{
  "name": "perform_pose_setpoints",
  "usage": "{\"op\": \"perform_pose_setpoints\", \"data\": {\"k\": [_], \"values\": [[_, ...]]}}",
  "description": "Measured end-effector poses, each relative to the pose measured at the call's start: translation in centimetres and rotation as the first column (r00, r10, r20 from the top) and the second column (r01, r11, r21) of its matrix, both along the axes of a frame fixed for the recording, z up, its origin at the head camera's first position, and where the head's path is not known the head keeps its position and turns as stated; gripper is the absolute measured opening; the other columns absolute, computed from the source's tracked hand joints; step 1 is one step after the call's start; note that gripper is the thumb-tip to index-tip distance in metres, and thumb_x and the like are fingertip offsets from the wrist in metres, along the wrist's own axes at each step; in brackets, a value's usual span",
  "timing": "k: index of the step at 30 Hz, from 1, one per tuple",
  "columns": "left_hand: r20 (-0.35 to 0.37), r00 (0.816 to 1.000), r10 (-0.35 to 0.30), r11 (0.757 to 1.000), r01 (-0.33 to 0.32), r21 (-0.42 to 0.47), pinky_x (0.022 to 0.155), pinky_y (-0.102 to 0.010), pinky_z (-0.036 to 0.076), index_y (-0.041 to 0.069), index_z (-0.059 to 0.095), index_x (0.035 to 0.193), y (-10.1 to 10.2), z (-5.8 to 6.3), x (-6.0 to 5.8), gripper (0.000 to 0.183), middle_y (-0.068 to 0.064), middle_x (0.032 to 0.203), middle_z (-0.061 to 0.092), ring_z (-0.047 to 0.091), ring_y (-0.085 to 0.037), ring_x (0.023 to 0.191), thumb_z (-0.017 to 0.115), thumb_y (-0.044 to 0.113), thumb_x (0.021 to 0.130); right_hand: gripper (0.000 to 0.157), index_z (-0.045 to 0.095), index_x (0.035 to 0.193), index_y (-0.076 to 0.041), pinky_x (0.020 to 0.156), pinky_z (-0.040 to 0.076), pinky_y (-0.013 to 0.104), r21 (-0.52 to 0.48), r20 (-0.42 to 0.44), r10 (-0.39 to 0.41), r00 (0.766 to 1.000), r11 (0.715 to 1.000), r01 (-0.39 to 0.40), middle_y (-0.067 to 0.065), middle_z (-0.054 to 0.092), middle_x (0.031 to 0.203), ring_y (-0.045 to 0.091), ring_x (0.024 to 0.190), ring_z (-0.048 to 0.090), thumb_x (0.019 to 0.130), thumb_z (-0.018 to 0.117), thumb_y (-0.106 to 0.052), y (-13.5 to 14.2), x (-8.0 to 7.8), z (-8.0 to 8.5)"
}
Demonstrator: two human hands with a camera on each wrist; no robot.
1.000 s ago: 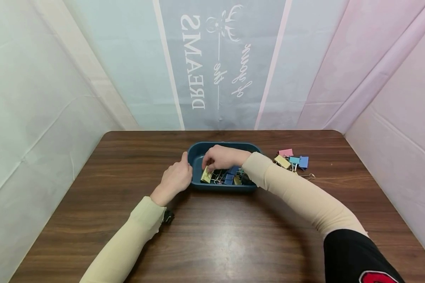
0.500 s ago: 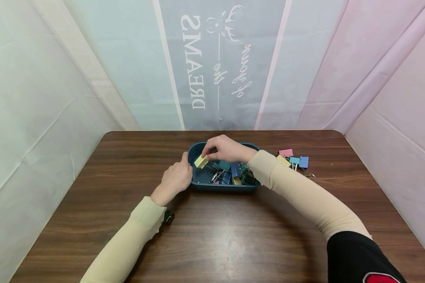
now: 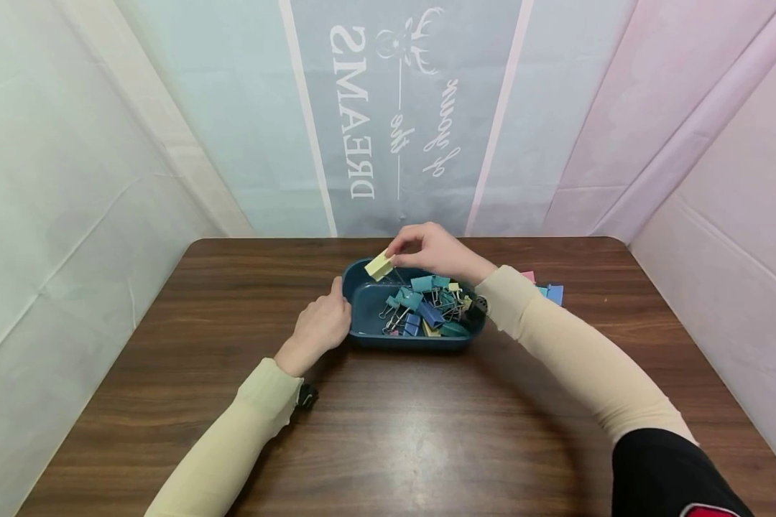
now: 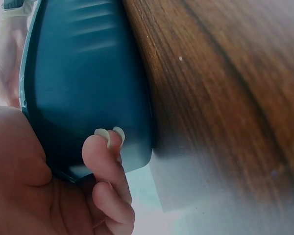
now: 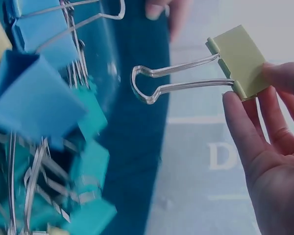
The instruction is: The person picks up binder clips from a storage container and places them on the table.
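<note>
A yellow binder clip (image 3: 379,266) is pinched between the thumb and fingers of my right hand (image 3: 435,251), above the back left rim of a dark blue plastic bin (image 3: 414,344). The right wrist view shows that yellow clip (image 5: 242,63) with its wire handle loop pointing toward the bin. My left hand (image 3: 323,318) grips the bin's left end; in the left wrist view, curled fingertips (image 4: 99,149) lie against the bin wall (image 4: 95,63). Inside the bin, teal clips (image 3: 410,299), blue clips (image 3: 431,314) and a few yellow ones lie heaped toward the right.
On the brown wooden table (image 3: 388,431), right of the bin, lie loose clips, including a blue clip (image 3: 555,294) and a pink clip (image 3: 528,276); my right sleeve (image 3: 575,352) partly hides them. A printed cloth (image 3: 401,143) hangs behind the table's far edge.
My right hand has lifted the yellow binder clip from inside the bin up to its back rim, moving back and slightly right. My left hand has stayed at the bin's left end.
</note>
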State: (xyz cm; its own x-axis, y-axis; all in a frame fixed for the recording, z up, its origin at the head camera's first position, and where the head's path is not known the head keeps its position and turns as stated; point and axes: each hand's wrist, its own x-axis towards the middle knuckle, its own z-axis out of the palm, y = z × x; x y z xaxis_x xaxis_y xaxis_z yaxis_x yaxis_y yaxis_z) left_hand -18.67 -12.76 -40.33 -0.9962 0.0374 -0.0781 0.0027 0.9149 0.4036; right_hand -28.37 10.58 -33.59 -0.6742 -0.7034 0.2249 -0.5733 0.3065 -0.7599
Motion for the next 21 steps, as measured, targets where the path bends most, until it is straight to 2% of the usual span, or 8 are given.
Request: {"op": "perform_pose_setpoints", "data": {"k": [6, 9, 13, 15, 18, 21], "values": [[0.014, 1.0, 0.001, 1.0, -0.001, 0.003, 0.047, -0.037, 0.04, 0.002, 0.022, 0.155, 0.1, 0.0, 0.0, 0.056, -0.009, 0.065, 0.056, 0.054, -0.026, 0.051, 0.036, 0.021, 0.105, 0.012, 0.076, 0.101, -0.007, 0.077, 0.05, 0.03, -0.011, -0.041, -0.089, 0.995, 0.996, 0.088, 0.005, 0.069, 0.098, 0.02, 0.088, 0.063, 0.092, 0.073, -0.013, 4.2, -0.1, 0.5], [0.019, 1.0, 0.0, 1.0, 0.0, 0.006, 0.046, -0.037, 0.039, 0.002, 0.021, 0.156, 0.1, 0.0, 0.0, 0.056, -0.008, 0.064, 0.056, 0.053, -0.026, 0.05, 0.036, 0.021, 0.105, 0.012, 0.075, 0.103, -0.005, 0.077, 0.053, 0.03, -0.023, 0.014, -0.148, 0.989, 0.989, 0.148, 0.009, 0.068, 0.098, 0.026, 0.088, 0.065, 0.093, 0.071, -0.011, 6.8, 0.2, 0.8], [0.025, 1.0, 0.003, 1.0, -0.003, 0.003, 0.047, -0.038, 0.041, 0.002, 0.02, 0.156, 0.0, 0.0, 0.0, 0.056, -0.009, 0.066, 0.057, 0.054, -0.026, 0.051, 0.036, 0.022, 0.105, 0.014, 0.073, 0.105, -0.001, 0.073, 0.056, 0.033, 0.018, 0.099, -0.272, 0.957, 0.962, 0.271, 0.013, 0.069, 0.099, 0.032, 0.086, 0.065, 0.094, 0.069, -0.008, 10.2, 1.4, 1.3], [0.026, 1.0, 0.005, 1.0, -0.005, 0.002, 0.048, -0.038, 0.042, 0.002, 0.021, 0.155, 0.0, 0.0, 0.0, 0.056, -0.009, 0.067, 0.057, 0.055, -0.026, 0.052, 0.036, 0.022, 0.105, 0.016, 0.072, 0.107, 0.0, 0.073, 0.056, 0.031, 0.051, 0.13, -0.323, 0.937, 0.946, 0.319, 0.014, 0.068, 0.1, 0.028, 0.085, 0.065, 0.095, 0.067, -0.009, 11.9, 1.6, 1.0], [0.026, 1.0, 0.004, 1.0, -0.005, 0.007, 0.048, -0.038, 0.042, 0.002, 0.021, 0.155, 0.0, 0.0, -0.1, 0.056, -0.009, 0.067, 0.057, 0.055, -0.026, 0.052, 0.035, 0.022, 0.105, 0.019, 0.072, 0.11, -0.002, 0.065, 0.055, 0.03, 0.103, 0.158, -0.391, 0.907, 0.92, 0.379, 0.015, 0.068, 0.099, 0.028, 0.079, 0.063, 0.097, 0.067, -0.015, 15.0, 0.9, -0.8], [0.021, 1.0, 0.006, 1.0, -0.006, 0.006, 0.048, -0.038, 0.042, 0.002, 0.021, 0.155, 0.0, 0.0, -0.1, 0.055, -0.009, 0.067, 0.057, 0.055, -0.026, 0.052, 0.036, 0.022, 0.105, 0.024, 0.071, 0.114, -0.003, 0.061, 0.053, 0.03, 0.147, 0.146, -0.428, 0.892, 0.901, 0.408, 0.014, 0.068, 0.101, 0.024, 0.077, 0.062, 0.097, 0.067, -0.02, 17.6, 0.9, -1.8]]}}
